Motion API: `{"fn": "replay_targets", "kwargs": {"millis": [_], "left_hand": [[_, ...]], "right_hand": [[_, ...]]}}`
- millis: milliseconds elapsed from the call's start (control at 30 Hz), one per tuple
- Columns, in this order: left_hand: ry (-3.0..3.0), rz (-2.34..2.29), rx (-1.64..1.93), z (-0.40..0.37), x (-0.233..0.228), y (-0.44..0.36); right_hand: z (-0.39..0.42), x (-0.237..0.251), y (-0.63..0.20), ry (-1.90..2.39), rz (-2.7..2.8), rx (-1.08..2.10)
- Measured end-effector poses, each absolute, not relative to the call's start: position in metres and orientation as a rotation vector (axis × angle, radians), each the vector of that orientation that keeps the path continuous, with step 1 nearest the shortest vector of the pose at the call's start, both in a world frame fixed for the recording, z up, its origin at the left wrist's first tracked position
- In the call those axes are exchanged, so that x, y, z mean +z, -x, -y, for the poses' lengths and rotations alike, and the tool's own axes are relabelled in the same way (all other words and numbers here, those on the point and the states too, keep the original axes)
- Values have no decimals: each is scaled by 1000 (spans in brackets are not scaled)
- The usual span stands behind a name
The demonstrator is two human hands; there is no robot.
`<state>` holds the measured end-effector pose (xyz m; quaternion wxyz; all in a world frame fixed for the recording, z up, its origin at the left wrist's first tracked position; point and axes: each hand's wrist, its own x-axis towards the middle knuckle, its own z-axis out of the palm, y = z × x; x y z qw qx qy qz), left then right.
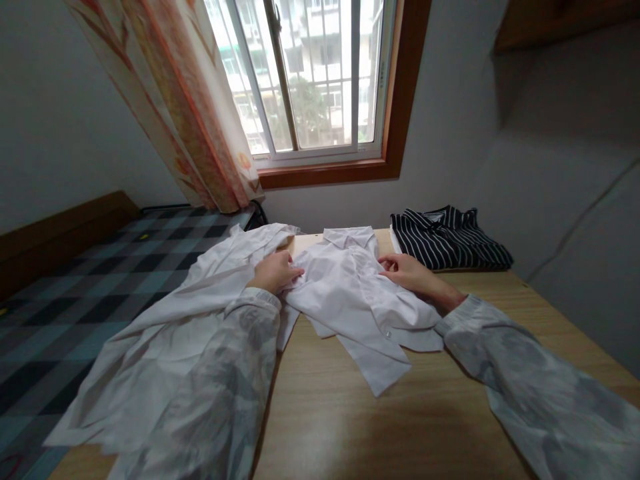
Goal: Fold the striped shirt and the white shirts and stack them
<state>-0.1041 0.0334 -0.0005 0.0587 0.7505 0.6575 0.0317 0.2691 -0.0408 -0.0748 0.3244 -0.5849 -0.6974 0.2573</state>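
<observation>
A white collared shirt (pixel 340 280) lies on the wooden table, its collar toward the window. One sleeve and cuff are folded across its front and point toward me. My left hand (pixel 275 272) pinches the shirt's left edge between thumb and fingers. At the opposite edge, my right hand (pixel 407 272) has its fingers bent and closed on the white fabric near the shoulder. More white cloth (pixel 175 327) spreads loosely to the left, partly under my left forearm and hanging over the table's left side.
A folded black-and-white striped shirt (pixel 450 240) rests at the table's back right, on something white. The wooden table (pixel 340 427) adjoins a bed with a checked cover (pixel 90 287) on the left. Behind are a window (pixel 320 80) and a patterned curtain (pixel 185 107).
</observation>
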Motion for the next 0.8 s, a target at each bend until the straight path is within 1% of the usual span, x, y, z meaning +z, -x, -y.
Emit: {"fn": "replay_targets", "kwargs": {"millis": [133, 300, 400, 500, 667, 800], "left_hand": [[-2313, -1998, 124, -30, 3, 103], [-2334, -2149, 390, -28, 9, 105], [-2280, -2233, 549, -31, 12, 110], [-2216, -2245, 726, -32, 14, 113], [-2186, -2132, 958, -32, 13, 114], [-2198, -2007, 1017, -41, 9, 119]], "right_hand": [[43, -67, -267, 1586, 1757, 575], [42, -52, -270, 1578, 1531, 274], [44, -42, -276, 1525, 1388, 214], [45, -36, -281, 1441, 1276, 296], [40, -36, -285, 1340, 1130, 509], [40, -35, -285, 1310, 1070, 682]]}}
